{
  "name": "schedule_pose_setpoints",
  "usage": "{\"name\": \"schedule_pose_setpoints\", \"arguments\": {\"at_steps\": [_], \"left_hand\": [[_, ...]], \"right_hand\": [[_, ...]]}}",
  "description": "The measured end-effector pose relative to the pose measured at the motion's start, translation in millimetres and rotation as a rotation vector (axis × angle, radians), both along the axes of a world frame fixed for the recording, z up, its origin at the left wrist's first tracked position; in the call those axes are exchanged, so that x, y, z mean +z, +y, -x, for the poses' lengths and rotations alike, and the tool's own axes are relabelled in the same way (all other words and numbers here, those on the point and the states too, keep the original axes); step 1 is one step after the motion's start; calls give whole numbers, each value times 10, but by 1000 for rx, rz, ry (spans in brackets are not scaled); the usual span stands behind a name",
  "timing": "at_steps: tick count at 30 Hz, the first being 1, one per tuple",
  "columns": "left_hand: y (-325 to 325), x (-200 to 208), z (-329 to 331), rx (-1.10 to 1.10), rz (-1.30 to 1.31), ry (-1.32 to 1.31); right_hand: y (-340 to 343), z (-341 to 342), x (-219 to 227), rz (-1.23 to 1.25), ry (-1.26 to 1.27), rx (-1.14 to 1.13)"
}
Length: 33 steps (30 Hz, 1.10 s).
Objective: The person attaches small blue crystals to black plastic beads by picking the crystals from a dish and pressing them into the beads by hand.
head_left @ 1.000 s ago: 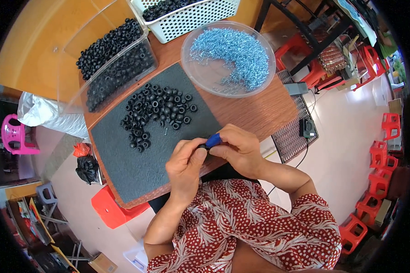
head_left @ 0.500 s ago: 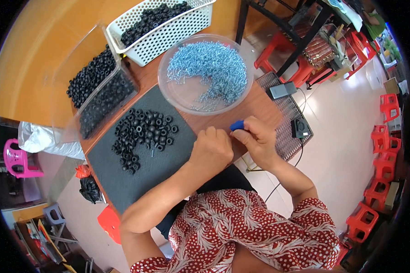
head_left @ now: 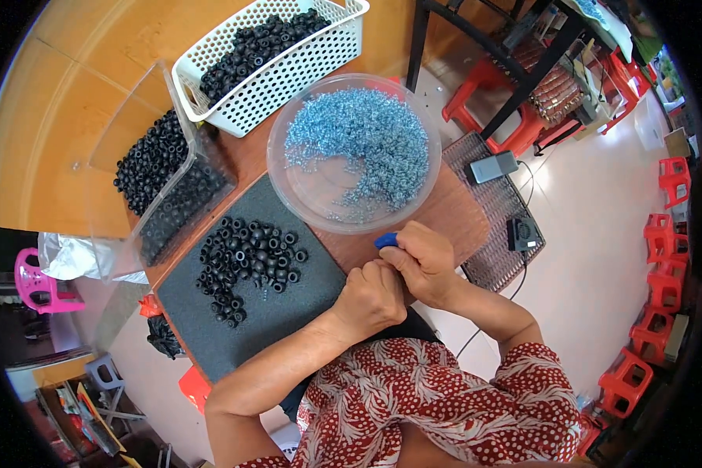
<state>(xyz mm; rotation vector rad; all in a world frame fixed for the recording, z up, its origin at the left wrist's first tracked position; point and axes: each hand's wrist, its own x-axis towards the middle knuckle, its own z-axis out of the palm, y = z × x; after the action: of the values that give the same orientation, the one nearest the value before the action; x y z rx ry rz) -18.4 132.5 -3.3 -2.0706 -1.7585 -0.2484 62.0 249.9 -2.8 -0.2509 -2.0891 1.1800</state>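
My right hand [head_left: 421, 264] is closed on a small blue object [head_left: 386, 240], which pokes out past the thumb and forefinger; its full shape is hidden. Against it, curled into a fist with the knuckles up, is my left hand [head_left: 371, 296]; whatever it pinches is out of sight under the fingers. Both hands are over the near edge of the brown table. To the left, a loose heap of round black beads with holes [head_left: 259, 256] lies on a dark grey mat [head_left: 210, 342]. Beyond my hands stands a round clear tub [head_left: 308, 179] of tiny blue beads [head_left: 351, 125].
A white perforated basket [head_left: 277, 86] and a clear plastic bin [head_left: 181, 168], both with black beads, stand at the back left. On the right are a wire-mesh rack [head_left: 491, 257] with a grey box [head_left: 491, 167], and red stools [head_left: 625, 382] along the floor.
My right hand has come left and lower, up against my left hand, bringing the blue object with it. The whole view has shifted slightly. Both hands stay closed.
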Motion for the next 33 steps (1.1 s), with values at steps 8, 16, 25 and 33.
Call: {"name": "schedule_pose_setpoints", "arguments": {"at_steps": [8, 16, 25, 33], "left_hand": [[-14, -92, -28, -11, 38, -2], [-49, -27, -63, 34, 42, 35], [-291, 213, -14, 338, -59, -1026], [-679, 440, -158, 420, -257, -1897]], "right_hand": [[47, -52, -83, 89, -50, 8], [25, -69, -87, 111, -71, 27], [-44, -128, -118, 441, -51, 22], [-443, -88, 269, -81, 77, 196]]}}
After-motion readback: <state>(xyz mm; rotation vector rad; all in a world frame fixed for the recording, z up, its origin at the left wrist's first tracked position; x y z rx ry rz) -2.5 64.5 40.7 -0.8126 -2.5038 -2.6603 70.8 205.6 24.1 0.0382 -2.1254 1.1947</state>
